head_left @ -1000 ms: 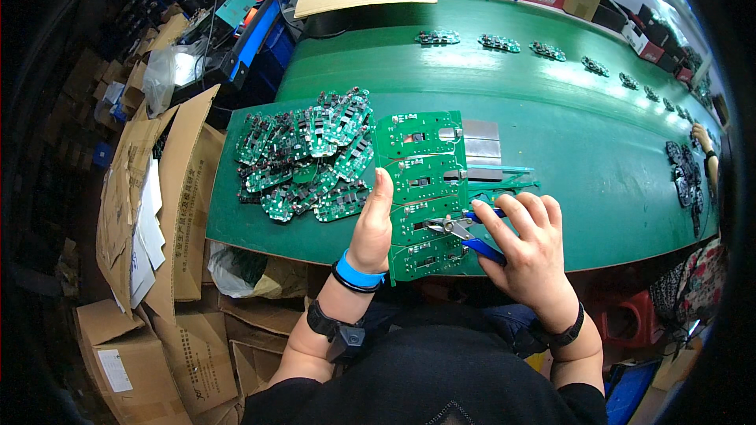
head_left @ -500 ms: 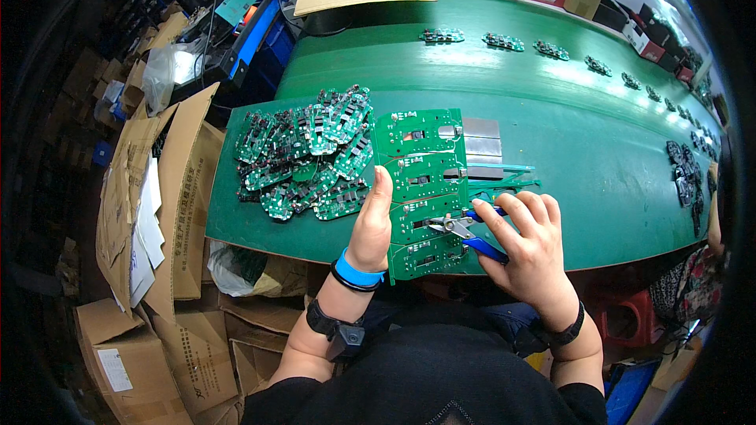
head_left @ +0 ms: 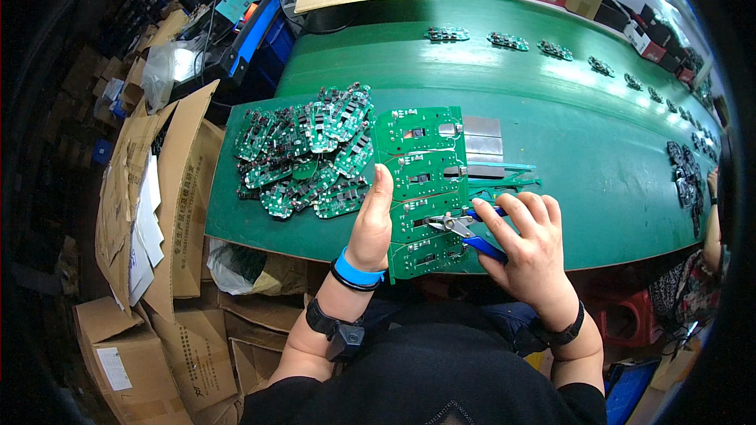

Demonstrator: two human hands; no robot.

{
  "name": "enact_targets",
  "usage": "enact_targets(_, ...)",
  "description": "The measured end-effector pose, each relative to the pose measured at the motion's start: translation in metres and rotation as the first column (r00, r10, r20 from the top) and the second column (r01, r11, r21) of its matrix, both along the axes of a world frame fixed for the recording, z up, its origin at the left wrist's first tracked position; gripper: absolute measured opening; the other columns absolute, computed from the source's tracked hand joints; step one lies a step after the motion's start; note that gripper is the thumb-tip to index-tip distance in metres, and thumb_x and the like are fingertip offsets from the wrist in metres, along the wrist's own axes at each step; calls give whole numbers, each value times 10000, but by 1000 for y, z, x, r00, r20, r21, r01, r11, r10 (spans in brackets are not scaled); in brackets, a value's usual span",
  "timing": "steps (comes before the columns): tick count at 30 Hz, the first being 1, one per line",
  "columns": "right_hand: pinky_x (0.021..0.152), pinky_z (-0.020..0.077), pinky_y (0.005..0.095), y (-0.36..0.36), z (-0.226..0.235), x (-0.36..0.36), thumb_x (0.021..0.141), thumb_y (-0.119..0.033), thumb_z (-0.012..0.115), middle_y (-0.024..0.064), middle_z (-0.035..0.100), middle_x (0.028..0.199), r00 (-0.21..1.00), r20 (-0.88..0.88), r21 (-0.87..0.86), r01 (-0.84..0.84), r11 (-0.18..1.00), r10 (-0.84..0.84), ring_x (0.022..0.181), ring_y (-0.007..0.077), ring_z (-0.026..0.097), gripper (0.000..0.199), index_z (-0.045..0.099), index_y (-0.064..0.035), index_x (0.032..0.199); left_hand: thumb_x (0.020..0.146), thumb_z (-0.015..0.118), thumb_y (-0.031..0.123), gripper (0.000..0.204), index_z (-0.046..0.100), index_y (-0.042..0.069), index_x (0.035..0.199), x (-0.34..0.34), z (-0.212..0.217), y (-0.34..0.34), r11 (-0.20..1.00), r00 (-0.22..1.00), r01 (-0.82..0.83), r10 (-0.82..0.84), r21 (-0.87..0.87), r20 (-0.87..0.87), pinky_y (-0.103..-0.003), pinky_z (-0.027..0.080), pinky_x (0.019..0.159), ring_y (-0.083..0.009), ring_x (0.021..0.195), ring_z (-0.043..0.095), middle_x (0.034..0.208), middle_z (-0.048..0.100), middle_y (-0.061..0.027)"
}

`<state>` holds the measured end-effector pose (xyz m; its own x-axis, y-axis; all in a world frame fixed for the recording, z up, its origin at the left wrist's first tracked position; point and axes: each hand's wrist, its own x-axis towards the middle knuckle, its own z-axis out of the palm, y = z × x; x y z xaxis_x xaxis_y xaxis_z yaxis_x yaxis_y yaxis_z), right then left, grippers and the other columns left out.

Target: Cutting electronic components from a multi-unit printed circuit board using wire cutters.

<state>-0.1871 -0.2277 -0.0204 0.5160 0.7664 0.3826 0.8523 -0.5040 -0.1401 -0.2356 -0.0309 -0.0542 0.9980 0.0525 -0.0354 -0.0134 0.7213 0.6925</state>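
A green circuit board panel (head_left: 419, 165), made of several joined boards, is held up over the table's near edge. My left hand (head_left: 370, 228) grips it along its left side, thumb up, with most of the fingers hidden behind the panel. In my right hand (head_left: 529, 245) is a pair of blue-handled cutting pliers (head_left: 487, 247). Their metal jaws touch the panel's lower right part; whether the jaws are closed cannot be made out. Left of the panel lies a heap of small circuit boards (head_left: 311, 149). Flat metal plates (head_left: 482, 140) and thin green strips (head_left: 508, 182) lie behind it.
A green conveyor belt (head_left: 378, 55) at the back carries a row of boards (head_left: 508, 41). Dark parts (head_left: 683, 177) lie at the far right, near another person's arm (head_left: 713, 228). Cardboard boxes (head_left: 185, 212) stand left of the table, and a red stool (head_left: 630, 319) sits below right.
The boards on the belt have shifted slightly to the right. The other person's arm at the right edge has moved. My hands, the panel and the pliers are almost where they were.
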Motion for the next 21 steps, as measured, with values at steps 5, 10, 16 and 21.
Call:
enact_targets(5,837,338,416,1,3,-2,529,-219,740,69,507,1011,999,52,-35,8,999,-6,942,247,476,656,552,-124,1149,941,192,519,631,300,49,1348,0,1,0,1000,1000,12,-12,0,2,-412,474,894,-280,1105,525,1256,473,-169)
enact_targets(10,833,339,411,1,3,-2,528,-213,741,64,509,1008,998,65,-41,11,999,-8,941,242,476,656,554,-124,1150,940,191,521,630,304,54,1348,0,2,-1,1000,1000,-3,3,-15,-13,-413,474,894,-281,1105,524,1255,477,-166)
enact_targets(16,827,346,404,1,1,0,530,-221,739,61,515,997,996,86,-32,2,999,1,925,238,482,645,561,-126,1142,943,186,514,626,312,49,1343,0,3,0,999,1000,18,-19,-37,-23,-420,471,900,-290,1103,526,1258,473,-172)
enact_targets(21,831,346,407,2,7,2,535,-223,733,64,516,996,999,41,-20,-11,1000,12,922,241,484,638,562,-118,1140,945,182,509,624,314,44,1339,0,3,0,1000,1000,6,-6,-23,-25,-424,469,903,-295,1099,528,1258,473,-174)
